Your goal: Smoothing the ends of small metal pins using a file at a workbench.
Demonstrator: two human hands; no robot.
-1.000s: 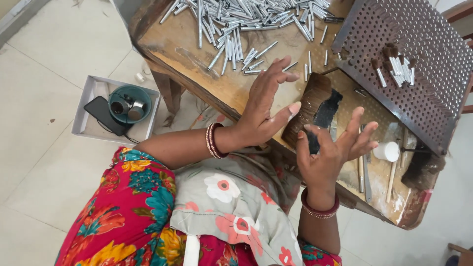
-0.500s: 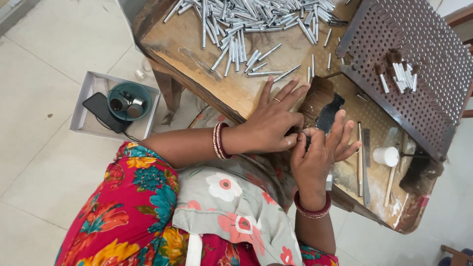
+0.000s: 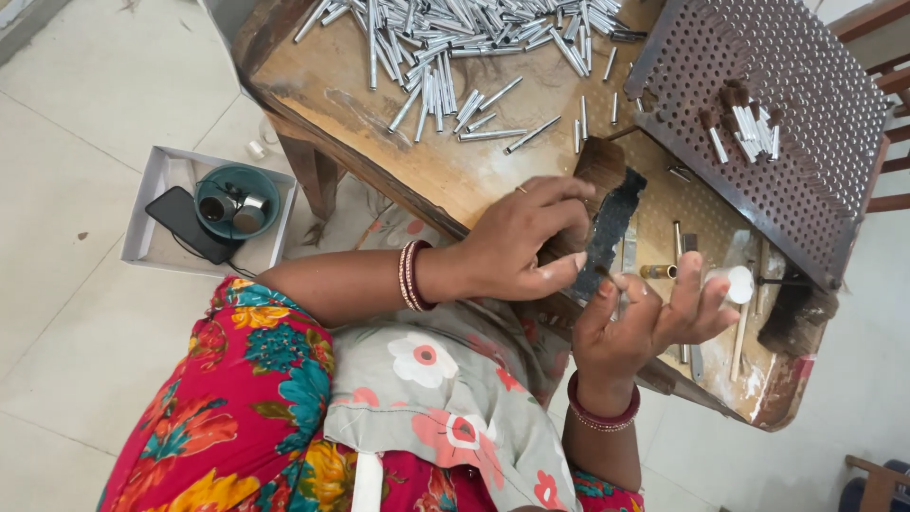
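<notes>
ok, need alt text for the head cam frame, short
Seen from above, a person's left hand presses a tuft of brown bristles against a dark strip on a worn wooden table, while the right hand pinches something small beside it. Loose metal tubes lie heaped on the table, next to a perforated metal rack holding a few finished brushes.

the left hand (image 3: 517, 242) reaches forward with its forearm bent across the body, bangles at the wrist, palm down, fingers curled and thumb stretched toward the right hand (image 3: 645, 318). the right hand sits just beside it, wrist also bangled, forearm rising straight from below, fingers spread loosely upward, thumb and forefinger pinched together near the left thumb.
</notes>
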